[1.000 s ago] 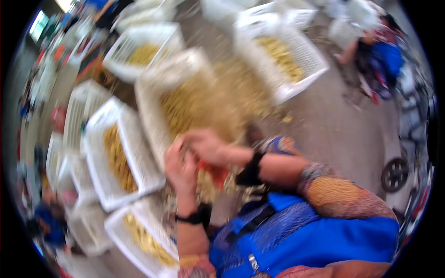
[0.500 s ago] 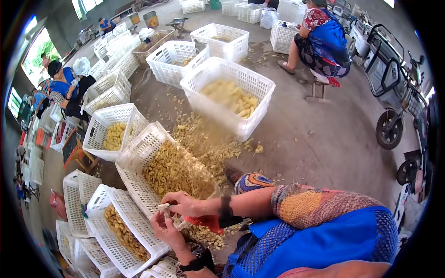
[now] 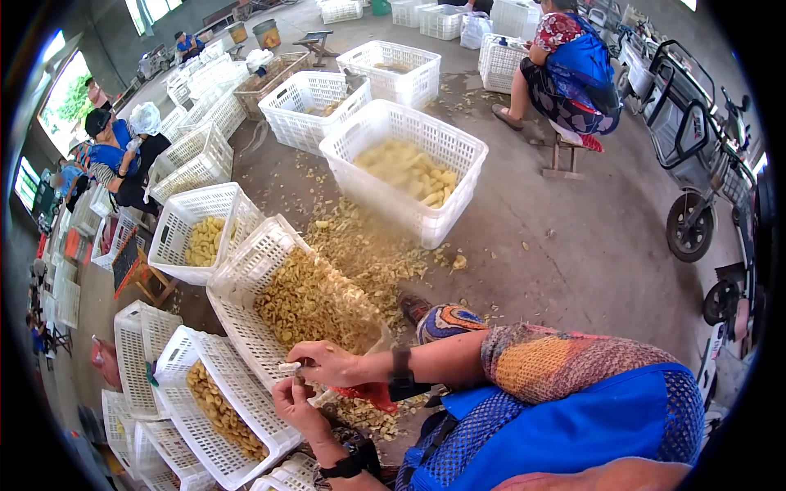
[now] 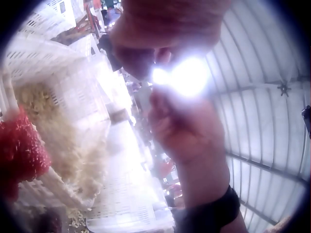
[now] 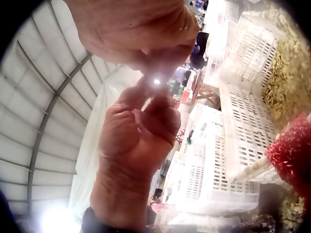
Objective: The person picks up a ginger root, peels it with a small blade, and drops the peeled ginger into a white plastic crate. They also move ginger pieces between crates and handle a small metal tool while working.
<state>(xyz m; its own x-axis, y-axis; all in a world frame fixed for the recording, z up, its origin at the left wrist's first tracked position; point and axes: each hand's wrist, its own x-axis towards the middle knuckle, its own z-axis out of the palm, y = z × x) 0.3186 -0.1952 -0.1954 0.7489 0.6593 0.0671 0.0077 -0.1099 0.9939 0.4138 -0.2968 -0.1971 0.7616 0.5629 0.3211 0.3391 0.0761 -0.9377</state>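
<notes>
My right hand point(image 3: 327, 362) pinches a small whitish piece point(image 3: 289, 367) that sticks out past its fingertips. Just below, my left hand point(image 3: 296, 407) has its fingers bent up against the same small work, fingertips close to the right hand's. Bright glare in the left wrist view hides what lies between the fingers; its exact kind I cannot tell. Under both hands a white slatted crate point(image 3: 233, 286) leans, heaped with yellowish-brown peelings point(image 3: 307, 303). A red mesh cloth point(image 3: 377, 396) hangs by the crate's edge beneath the right forearm.
Ahead stands a white crate point(image 3: 471, 176) of yellow root-like pieces. Another crate point(image 3: 184, 340) at left holds browner pieces. Scraps point(image 3: 360, 237) litter the floor. A seated person point(image 3: 573, 74) is at upper right, with a parked cart point(image 3: 688, 229) beyond.
The view was blurred and angled lower one second ago, then tilted up. Over the last half second both hands stay together above the crate, shifting only slightly.
</notes>
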